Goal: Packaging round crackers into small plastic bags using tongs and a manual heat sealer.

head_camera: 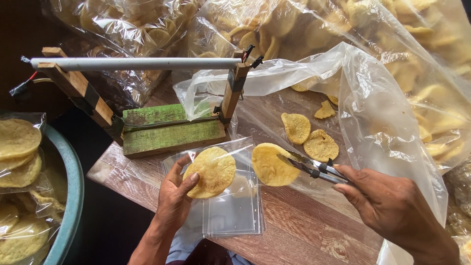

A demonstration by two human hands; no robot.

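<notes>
Yellow cracker [214, 171] pinched in left hand [172, 198]; right hand [392, 206] clenches tongs [314, 168] gripping second cracker [271, 164]. Brittle: squeezing harder could snap it.

My left hand [174, 196] holds a cracker [212, 172] over the stack of small bags [235, 211] on the table [304, 230]. To its right, tongs [314, 169] in my right hand [392, 206] grip another cracker [270, 164]. Behind stands the sealer frame [167, 127]; a basin [71, 196] sits far left.

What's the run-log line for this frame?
left hand: holds cracker | right hand: tongs grip second cracker | small clear bags beneath
</notes>
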